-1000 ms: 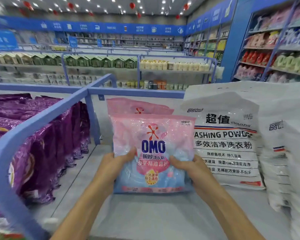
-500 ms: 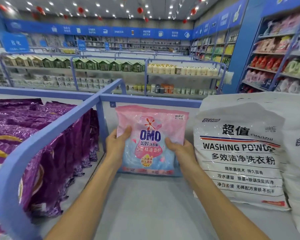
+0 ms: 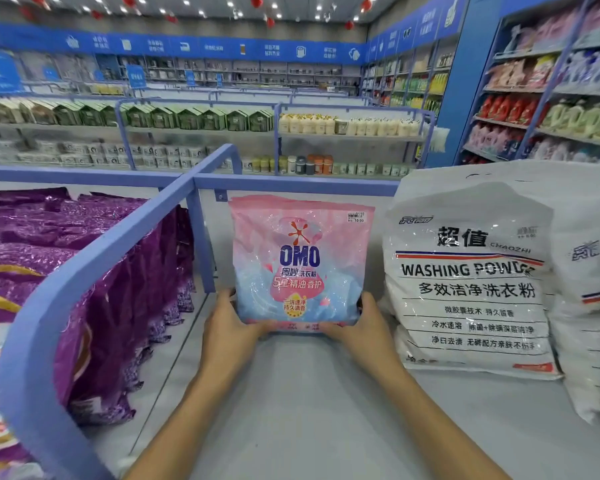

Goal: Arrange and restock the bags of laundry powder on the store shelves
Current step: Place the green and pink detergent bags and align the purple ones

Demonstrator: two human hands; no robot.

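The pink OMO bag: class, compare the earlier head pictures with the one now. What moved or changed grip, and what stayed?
The OMO bag has been pushed away from the person, toward the back rail, and now stands upright. The left hand and right hand still grip it but have slid from its sides down to its bottom corners. The white washing powder bag and the purple bags stayed put.

Fingertips of left hand (image 3: 232,330) and right hand (image 3: 364,334) lie hidden behind the OMO bag (image 3: 300,261).
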